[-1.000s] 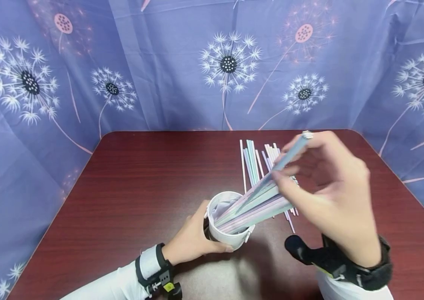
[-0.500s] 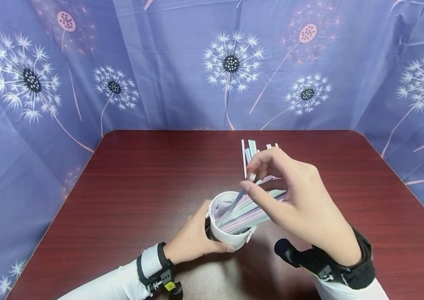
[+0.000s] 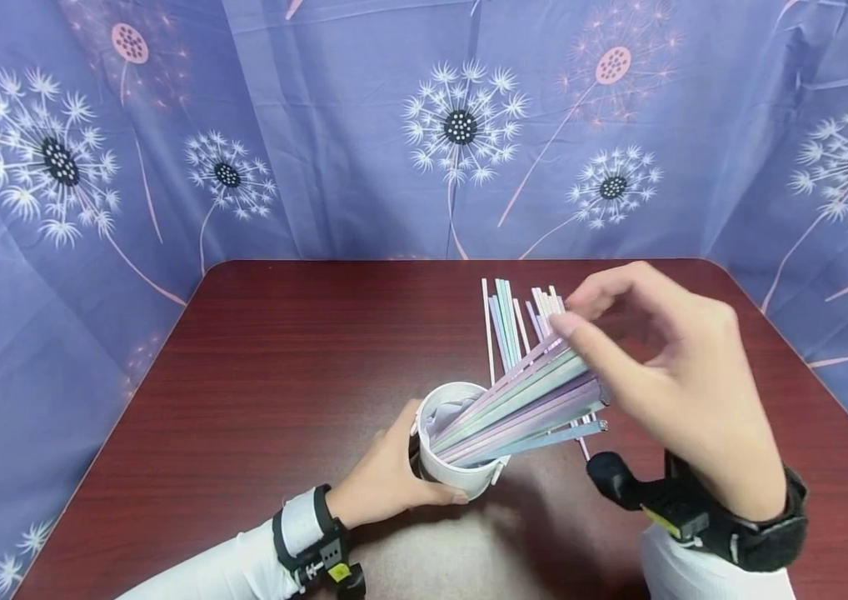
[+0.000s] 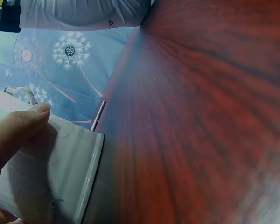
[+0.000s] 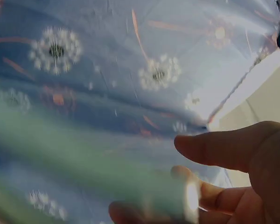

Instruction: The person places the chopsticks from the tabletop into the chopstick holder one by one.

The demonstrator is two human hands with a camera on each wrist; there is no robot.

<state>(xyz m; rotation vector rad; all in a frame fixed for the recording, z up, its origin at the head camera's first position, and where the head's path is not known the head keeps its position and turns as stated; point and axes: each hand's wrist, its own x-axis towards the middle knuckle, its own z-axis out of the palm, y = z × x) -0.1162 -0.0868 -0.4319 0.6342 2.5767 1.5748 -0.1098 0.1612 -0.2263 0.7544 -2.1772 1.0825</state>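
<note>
My left hand (image 3: 390, 471) grips a small white bucket (image 3: 460, 481) from its left side, thumb along the front wall. In the left wrist view that thumb presses the bucket's ribbed wall (image 4: 77, 172). A bunch of long, thin pastel sticks (image 3: 517, 412) leans out of the bucket to the right. A blue stick (image 3: 555, 437) lies lowest among them. My right hand (image 3: 667, 358) is raised by the sticks' upper ends, thumb and forefinger close to a purple tip. The right wrist view shows a gap between its thumb and fingers, beside a blurred green stick (image 5: 93, 163).
More pastel sticks (image 3: 502, 329) lie loose on the dark red wooden table (image 3: 304, 350), behind the bucket and partly hidden by my right hand. A blue curtain (image 3: 334, 125) with dandelion prints hangs behind the table and at both sides.
My right hand dipped left toward the bucket with a blue stick, then came back up to the right. A blue stick now rests low in the bunch. My left hand has stayed put.
</note>
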